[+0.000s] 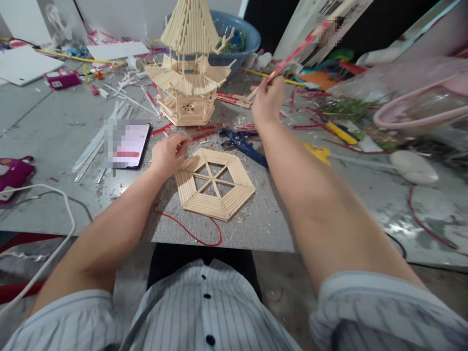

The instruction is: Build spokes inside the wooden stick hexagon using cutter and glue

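My right hand (pixel 268 102) is raised over the table's far side, closed round a long thin stick in red wrapping (pixel 292 56) that slants up to the right. My left hand (pixel 170 153) has its fingers curled together beside the upper left edge of a flat hexagonal wooden frame (pixel 204 201); whatever it pinches, if anything, is too small to make out. Thin sticks form this frame, with spokes across its open centre. Behind it stands a pagoda model (pixel 190 85) built of similar sticks. Blue-handled cutters (pixel 244 146) lie between the frame and my right forearm.
A phone (pixel 133 144) and clear strips (pixel 98 139) lie left of my left hand. A blue basin (pixel 252 39) stands behind the pagoda. Red wrappers, a yellow cutter knife (pixel 341 132), a yellow glue gun (pixel 316 152) and a red cord (pixel 188 234) are scattered around.
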Demonstrator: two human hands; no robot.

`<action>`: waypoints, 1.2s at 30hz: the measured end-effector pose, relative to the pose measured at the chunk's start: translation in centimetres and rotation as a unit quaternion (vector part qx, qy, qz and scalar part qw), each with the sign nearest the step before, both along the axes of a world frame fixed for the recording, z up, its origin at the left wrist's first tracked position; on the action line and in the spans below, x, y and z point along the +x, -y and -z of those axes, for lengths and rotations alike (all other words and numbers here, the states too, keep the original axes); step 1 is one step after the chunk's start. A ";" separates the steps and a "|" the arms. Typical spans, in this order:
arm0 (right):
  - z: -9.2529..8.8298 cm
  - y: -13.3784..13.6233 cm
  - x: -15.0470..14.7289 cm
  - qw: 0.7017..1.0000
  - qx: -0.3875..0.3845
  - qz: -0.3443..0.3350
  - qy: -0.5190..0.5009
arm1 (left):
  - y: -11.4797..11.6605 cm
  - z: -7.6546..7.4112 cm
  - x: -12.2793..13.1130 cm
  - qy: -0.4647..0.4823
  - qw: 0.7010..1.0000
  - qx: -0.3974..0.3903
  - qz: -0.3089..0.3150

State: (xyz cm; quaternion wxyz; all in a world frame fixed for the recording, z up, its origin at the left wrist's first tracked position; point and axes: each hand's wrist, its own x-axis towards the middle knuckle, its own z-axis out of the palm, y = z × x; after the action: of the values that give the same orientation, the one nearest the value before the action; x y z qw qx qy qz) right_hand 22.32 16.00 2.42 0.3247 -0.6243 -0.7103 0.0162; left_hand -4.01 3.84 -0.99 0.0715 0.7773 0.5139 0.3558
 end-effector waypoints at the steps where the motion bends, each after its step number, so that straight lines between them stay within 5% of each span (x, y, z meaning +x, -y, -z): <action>1: -0.4 0.9 -0.1 0.997 0.015 0.029 -0.073 | 0.1 -0.1 0.1 0.000 1.000 0.001 -0.002; 6: -1.2 8.9 -1.7 0.964 -0.015 -0.023 -0.265 | 1.4 -1.1 1.1 -0.010 0.999 0.042 0.024; 10: 0.7 15.4 -2.7 0.913 -0.063 -0.151 -0.374 | 3.1 -1.6 2.5 -0.058 0.988 0.110 0.096; 13: 2.1 17.7 -3.2 0.859 -0.087 -0.217 -0.455 | 3.8 -1.6 3.1 -0.101 0.970 0.154 0.160; 20: 3.0 17.9 -3.9 0.798 -0.131 -0.260 -0.527 | 3.7 -1.1 3.3 -0.126 0.961 0.174 0.177; 26: 3.3 15.8 -2.0 0.741 -0.042 -0.198 -0.640 | 3.0 -1.2 2.5 -0.102 0.990 0.023 0.095; 31: 3.5 14.3 -0.6 0.737 -0.016 -0.147 -0.659 | 2.1 -1.7 2.1 0.002 0.990 -0.105 0.093; 36: 3.6 14.5 -0.7 0.744 -0.044 -0.124 -0.655 | 2.4 -2.4 2.4 0.153 0.952 -0.230 0.135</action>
State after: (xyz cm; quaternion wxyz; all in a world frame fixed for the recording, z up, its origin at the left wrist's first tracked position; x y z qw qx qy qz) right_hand 21.63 1.54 -1.22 0.6775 -0.3803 -0.3921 0.4926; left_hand -1.57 1.46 1.37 0.3737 0.7378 0.4554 0.3296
